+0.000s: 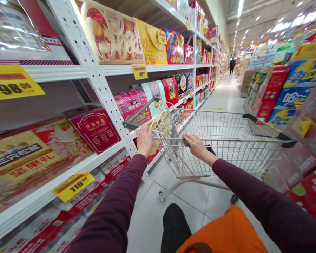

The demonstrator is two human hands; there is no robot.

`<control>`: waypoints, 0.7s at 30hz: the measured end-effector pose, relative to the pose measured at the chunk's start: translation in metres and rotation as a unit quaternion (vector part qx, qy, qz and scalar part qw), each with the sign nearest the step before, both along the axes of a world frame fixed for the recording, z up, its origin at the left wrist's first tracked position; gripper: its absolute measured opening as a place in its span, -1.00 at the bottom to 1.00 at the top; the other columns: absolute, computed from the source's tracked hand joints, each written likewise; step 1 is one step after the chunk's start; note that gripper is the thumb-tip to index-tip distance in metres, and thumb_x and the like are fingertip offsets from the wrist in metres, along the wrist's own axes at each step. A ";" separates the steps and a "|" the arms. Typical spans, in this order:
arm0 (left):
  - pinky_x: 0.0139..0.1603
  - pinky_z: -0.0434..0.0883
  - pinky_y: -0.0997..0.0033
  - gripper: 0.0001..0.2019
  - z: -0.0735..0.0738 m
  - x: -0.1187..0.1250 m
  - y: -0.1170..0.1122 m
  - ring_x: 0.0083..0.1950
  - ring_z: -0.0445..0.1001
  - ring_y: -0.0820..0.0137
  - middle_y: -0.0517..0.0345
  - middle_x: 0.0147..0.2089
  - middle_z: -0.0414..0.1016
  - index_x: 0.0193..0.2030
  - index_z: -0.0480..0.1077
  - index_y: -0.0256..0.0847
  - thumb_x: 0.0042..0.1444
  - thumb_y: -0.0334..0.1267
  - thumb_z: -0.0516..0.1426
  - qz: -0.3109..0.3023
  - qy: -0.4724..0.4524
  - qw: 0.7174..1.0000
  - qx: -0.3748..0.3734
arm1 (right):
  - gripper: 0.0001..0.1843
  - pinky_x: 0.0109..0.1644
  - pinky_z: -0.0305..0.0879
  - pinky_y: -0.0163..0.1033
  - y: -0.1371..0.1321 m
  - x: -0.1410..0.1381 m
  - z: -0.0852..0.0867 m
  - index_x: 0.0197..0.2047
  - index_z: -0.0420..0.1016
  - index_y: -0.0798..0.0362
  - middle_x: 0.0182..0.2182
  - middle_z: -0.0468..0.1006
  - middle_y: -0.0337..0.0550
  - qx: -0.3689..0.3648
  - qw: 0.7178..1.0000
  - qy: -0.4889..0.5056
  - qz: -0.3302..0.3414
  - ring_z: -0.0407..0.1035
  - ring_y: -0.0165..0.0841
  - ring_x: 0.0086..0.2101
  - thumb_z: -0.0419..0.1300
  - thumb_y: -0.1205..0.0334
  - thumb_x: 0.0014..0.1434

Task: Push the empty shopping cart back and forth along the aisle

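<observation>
A wire shopping cart [226, 140] stands in the aisle in front of me, tilted in the picture. My left hand [144, 140] is closed on the cart's handle bar [133, 125] near its left end. My right hand [196, 146] grips the cart's near rim beside the folded child seat. The basket looks empty. Both arms wear dark purple sleeves, and an orange garment [226, 232] shows at the bottom.
White shelves [94, 73] on the left carry gift boxes [94, 128] and yellow price tags [73, 185]. Stacked cartons [292, 95] line the right side close to the cart. A person [232, 65] stands far down the tiled aisle.
</observation>
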State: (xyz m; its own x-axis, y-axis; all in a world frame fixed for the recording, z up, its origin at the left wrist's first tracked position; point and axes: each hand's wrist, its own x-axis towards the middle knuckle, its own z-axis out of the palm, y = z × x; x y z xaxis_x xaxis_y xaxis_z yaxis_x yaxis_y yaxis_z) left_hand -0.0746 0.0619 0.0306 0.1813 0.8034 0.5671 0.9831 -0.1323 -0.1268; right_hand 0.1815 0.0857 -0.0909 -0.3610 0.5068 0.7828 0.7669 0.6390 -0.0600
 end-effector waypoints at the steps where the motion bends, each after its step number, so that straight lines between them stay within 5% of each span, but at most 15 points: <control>1: 0.28 0.05 -0.09 -0.57 0.000 0.001 0.000 0.31 0.12 0.09 -0.18 0.15 0.35 0.06 0.33 -0.31 0.07 -0.47 -0.12 -0.001 -0.003 1.000 0.002 | -0.49 0.08 0.24 -0.03 -0.001 0.016 -0.004 0.06 0.39 0.18 -0.03 0.47 0.10 0.004 1.000 0.007 -0.010 0.30 -0.19 -0.04 -0.06 0.56 0.05; 6: 0.27 0.06 -0.09 -0.60 -0.002 0.010 0.000 0.29 0.15 0.06 -0.16 0.10 0.38 0.03 0.35 -0.31 0.06 -0.44 -0.09 -0.009 -0.016 1.000 0.015 | -0.52 0.03 0.26 0.00 -0.006 0.055 -0.014 0.04 0.39 0.22 -0.09 0.48 0.13 0.005 0.996 0.058 -0.069 0.31 -0.15 -0.08 -0.02 0.51 0.03; 15: 0.29 0.04 -0.05 -0.57 -0.002 0.020 0.001 0.29 0.12 0.04 -0.21 0.11 0.36 0.03 0.34 -0.39 -0.01 -0.47 -0.05 -0.010 -0.013 1.000 0.020 | -0.51 0.10 0.18 -0.02 0.007 -0.038 0.010 0.09 0.36 0.20 0.02 0.42 0.13 -0.016 1.000 0.010 0.011 0.25 -0.20 -0.01 -0.05 0.54 0.09; 21: 0.25 0.11 -0.03 -0.58 -0.002 0.027 0.003 0.25 0.18 0.05 -0.21 0.08 0.38 0.00 0.35 -0.35 -0.05 -0.44 -0.02 -0.010 -0.022 0.999 0.028 | -0.49 0.08 0.20 -0.03 0.009 0.028 -0.009 0.07 0.36 0.17 -0.04 0.45 0.08 -0.003 1.000 0.024 -0.013 0.28 -0.22 -0.04 -0.08 0.56 0.08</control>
